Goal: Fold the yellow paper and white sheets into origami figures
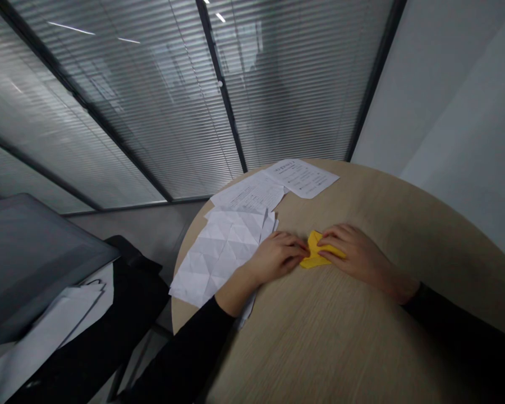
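Observation:
A small piece of folded yellow paper (314,259) lies on the round wooden table (320,336) between my two hands. My left hand (278,255) has its fingers closed together at the paper's left edge. From the other side my right hand (353,252) grips the paper, with its fingers bent over the right part and covering some of it. Just left of my left hand is a creased white sheet (227,241), marked with triangular fold lines and lying on other white sheets.
Two printed sheets (305,177) overlap near the table's far edge. To the left stands a chair (37,252) with white papers (79,303) on its seat. Glass panels with blinds (286,84) and a pale wall (454,84) are behind the table.

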{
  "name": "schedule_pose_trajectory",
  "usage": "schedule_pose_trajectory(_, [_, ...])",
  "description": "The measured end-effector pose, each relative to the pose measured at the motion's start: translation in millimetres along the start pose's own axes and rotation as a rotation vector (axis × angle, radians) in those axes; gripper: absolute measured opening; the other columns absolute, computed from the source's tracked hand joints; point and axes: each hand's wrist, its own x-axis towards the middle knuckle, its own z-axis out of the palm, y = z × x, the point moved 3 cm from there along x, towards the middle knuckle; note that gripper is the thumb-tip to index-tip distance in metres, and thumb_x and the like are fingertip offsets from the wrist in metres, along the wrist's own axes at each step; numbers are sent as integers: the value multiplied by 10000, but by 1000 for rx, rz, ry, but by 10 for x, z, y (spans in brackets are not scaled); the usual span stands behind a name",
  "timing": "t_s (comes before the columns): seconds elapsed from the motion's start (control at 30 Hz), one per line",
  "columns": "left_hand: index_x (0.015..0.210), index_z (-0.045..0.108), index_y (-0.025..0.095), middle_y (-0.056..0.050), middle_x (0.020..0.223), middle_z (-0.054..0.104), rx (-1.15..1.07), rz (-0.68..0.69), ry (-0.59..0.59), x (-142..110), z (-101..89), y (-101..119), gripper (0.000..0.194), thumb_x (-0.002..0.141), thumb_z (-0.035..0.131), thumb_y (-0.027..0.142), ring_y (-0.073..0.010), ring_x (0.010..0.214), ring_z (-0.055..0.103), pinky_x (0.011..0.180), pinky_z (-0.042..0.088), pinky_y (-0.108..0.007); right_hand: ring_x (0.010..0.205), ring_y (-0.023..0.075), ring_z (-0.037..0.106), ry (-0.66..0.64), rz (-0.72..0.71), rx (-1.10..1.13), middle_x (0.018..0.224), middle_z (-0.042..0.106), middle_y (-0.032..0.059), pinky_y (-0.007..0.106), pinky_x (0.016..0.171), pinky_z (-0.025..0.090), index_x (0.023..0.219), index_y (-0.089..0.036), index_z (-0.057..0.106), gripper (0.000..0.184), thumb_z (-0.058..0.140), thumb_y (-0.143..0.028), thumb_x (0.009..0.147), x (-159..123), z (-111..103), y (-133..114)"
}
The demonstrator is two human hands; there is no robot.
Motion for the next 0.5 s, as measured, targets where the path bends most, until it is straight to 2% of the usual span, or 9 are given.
schedule_pose_trajectory(0.1, [1214,858,276,-37,1333,863,17,-21,-20,9,-42,16,191,1191,670,304,-254,1231,790,1122,521,-458,1136,321,788,-61,4,51,1226,846,69,522,999,656,1254,-314,817,154,797,-349,1105,-41,14,-41])
schedule_pose_trajectory(0.2, [1165,872,294,-33,1311,862,51,-58,-31,10,-70,19,191,1187,700,374,-260,1227,788,1127,499,-465,1147,312,795,-64,5,79,1257,857,55,524,1013,659,1293,-339,838,190,793,-355,1110,-106,6,-71])
schedule_pose_trajectory(0.33, [1198,849,283,-39,1323,847,102,-100,-11,0,-56,13,159,1171,723,376,-270,1254,783,1139,491,-479,1143,302,810,-43,-26,104,1262,877,49,519,1001,663,1295,-351,862,206,741,-294,1137,-196,-40,-103])
schedule_pose_trajectory(0.5, [1191,786,226,-87,1224,821,187,-259,53,-10,-37,-11,232,1082,823,428,-309,1166,781,1096,539,-506,1142,288,824,-34,-39,93,1292,884,53,515,989,666,1282,-337,872,290,662,-183,1154,-228,-74,-108])
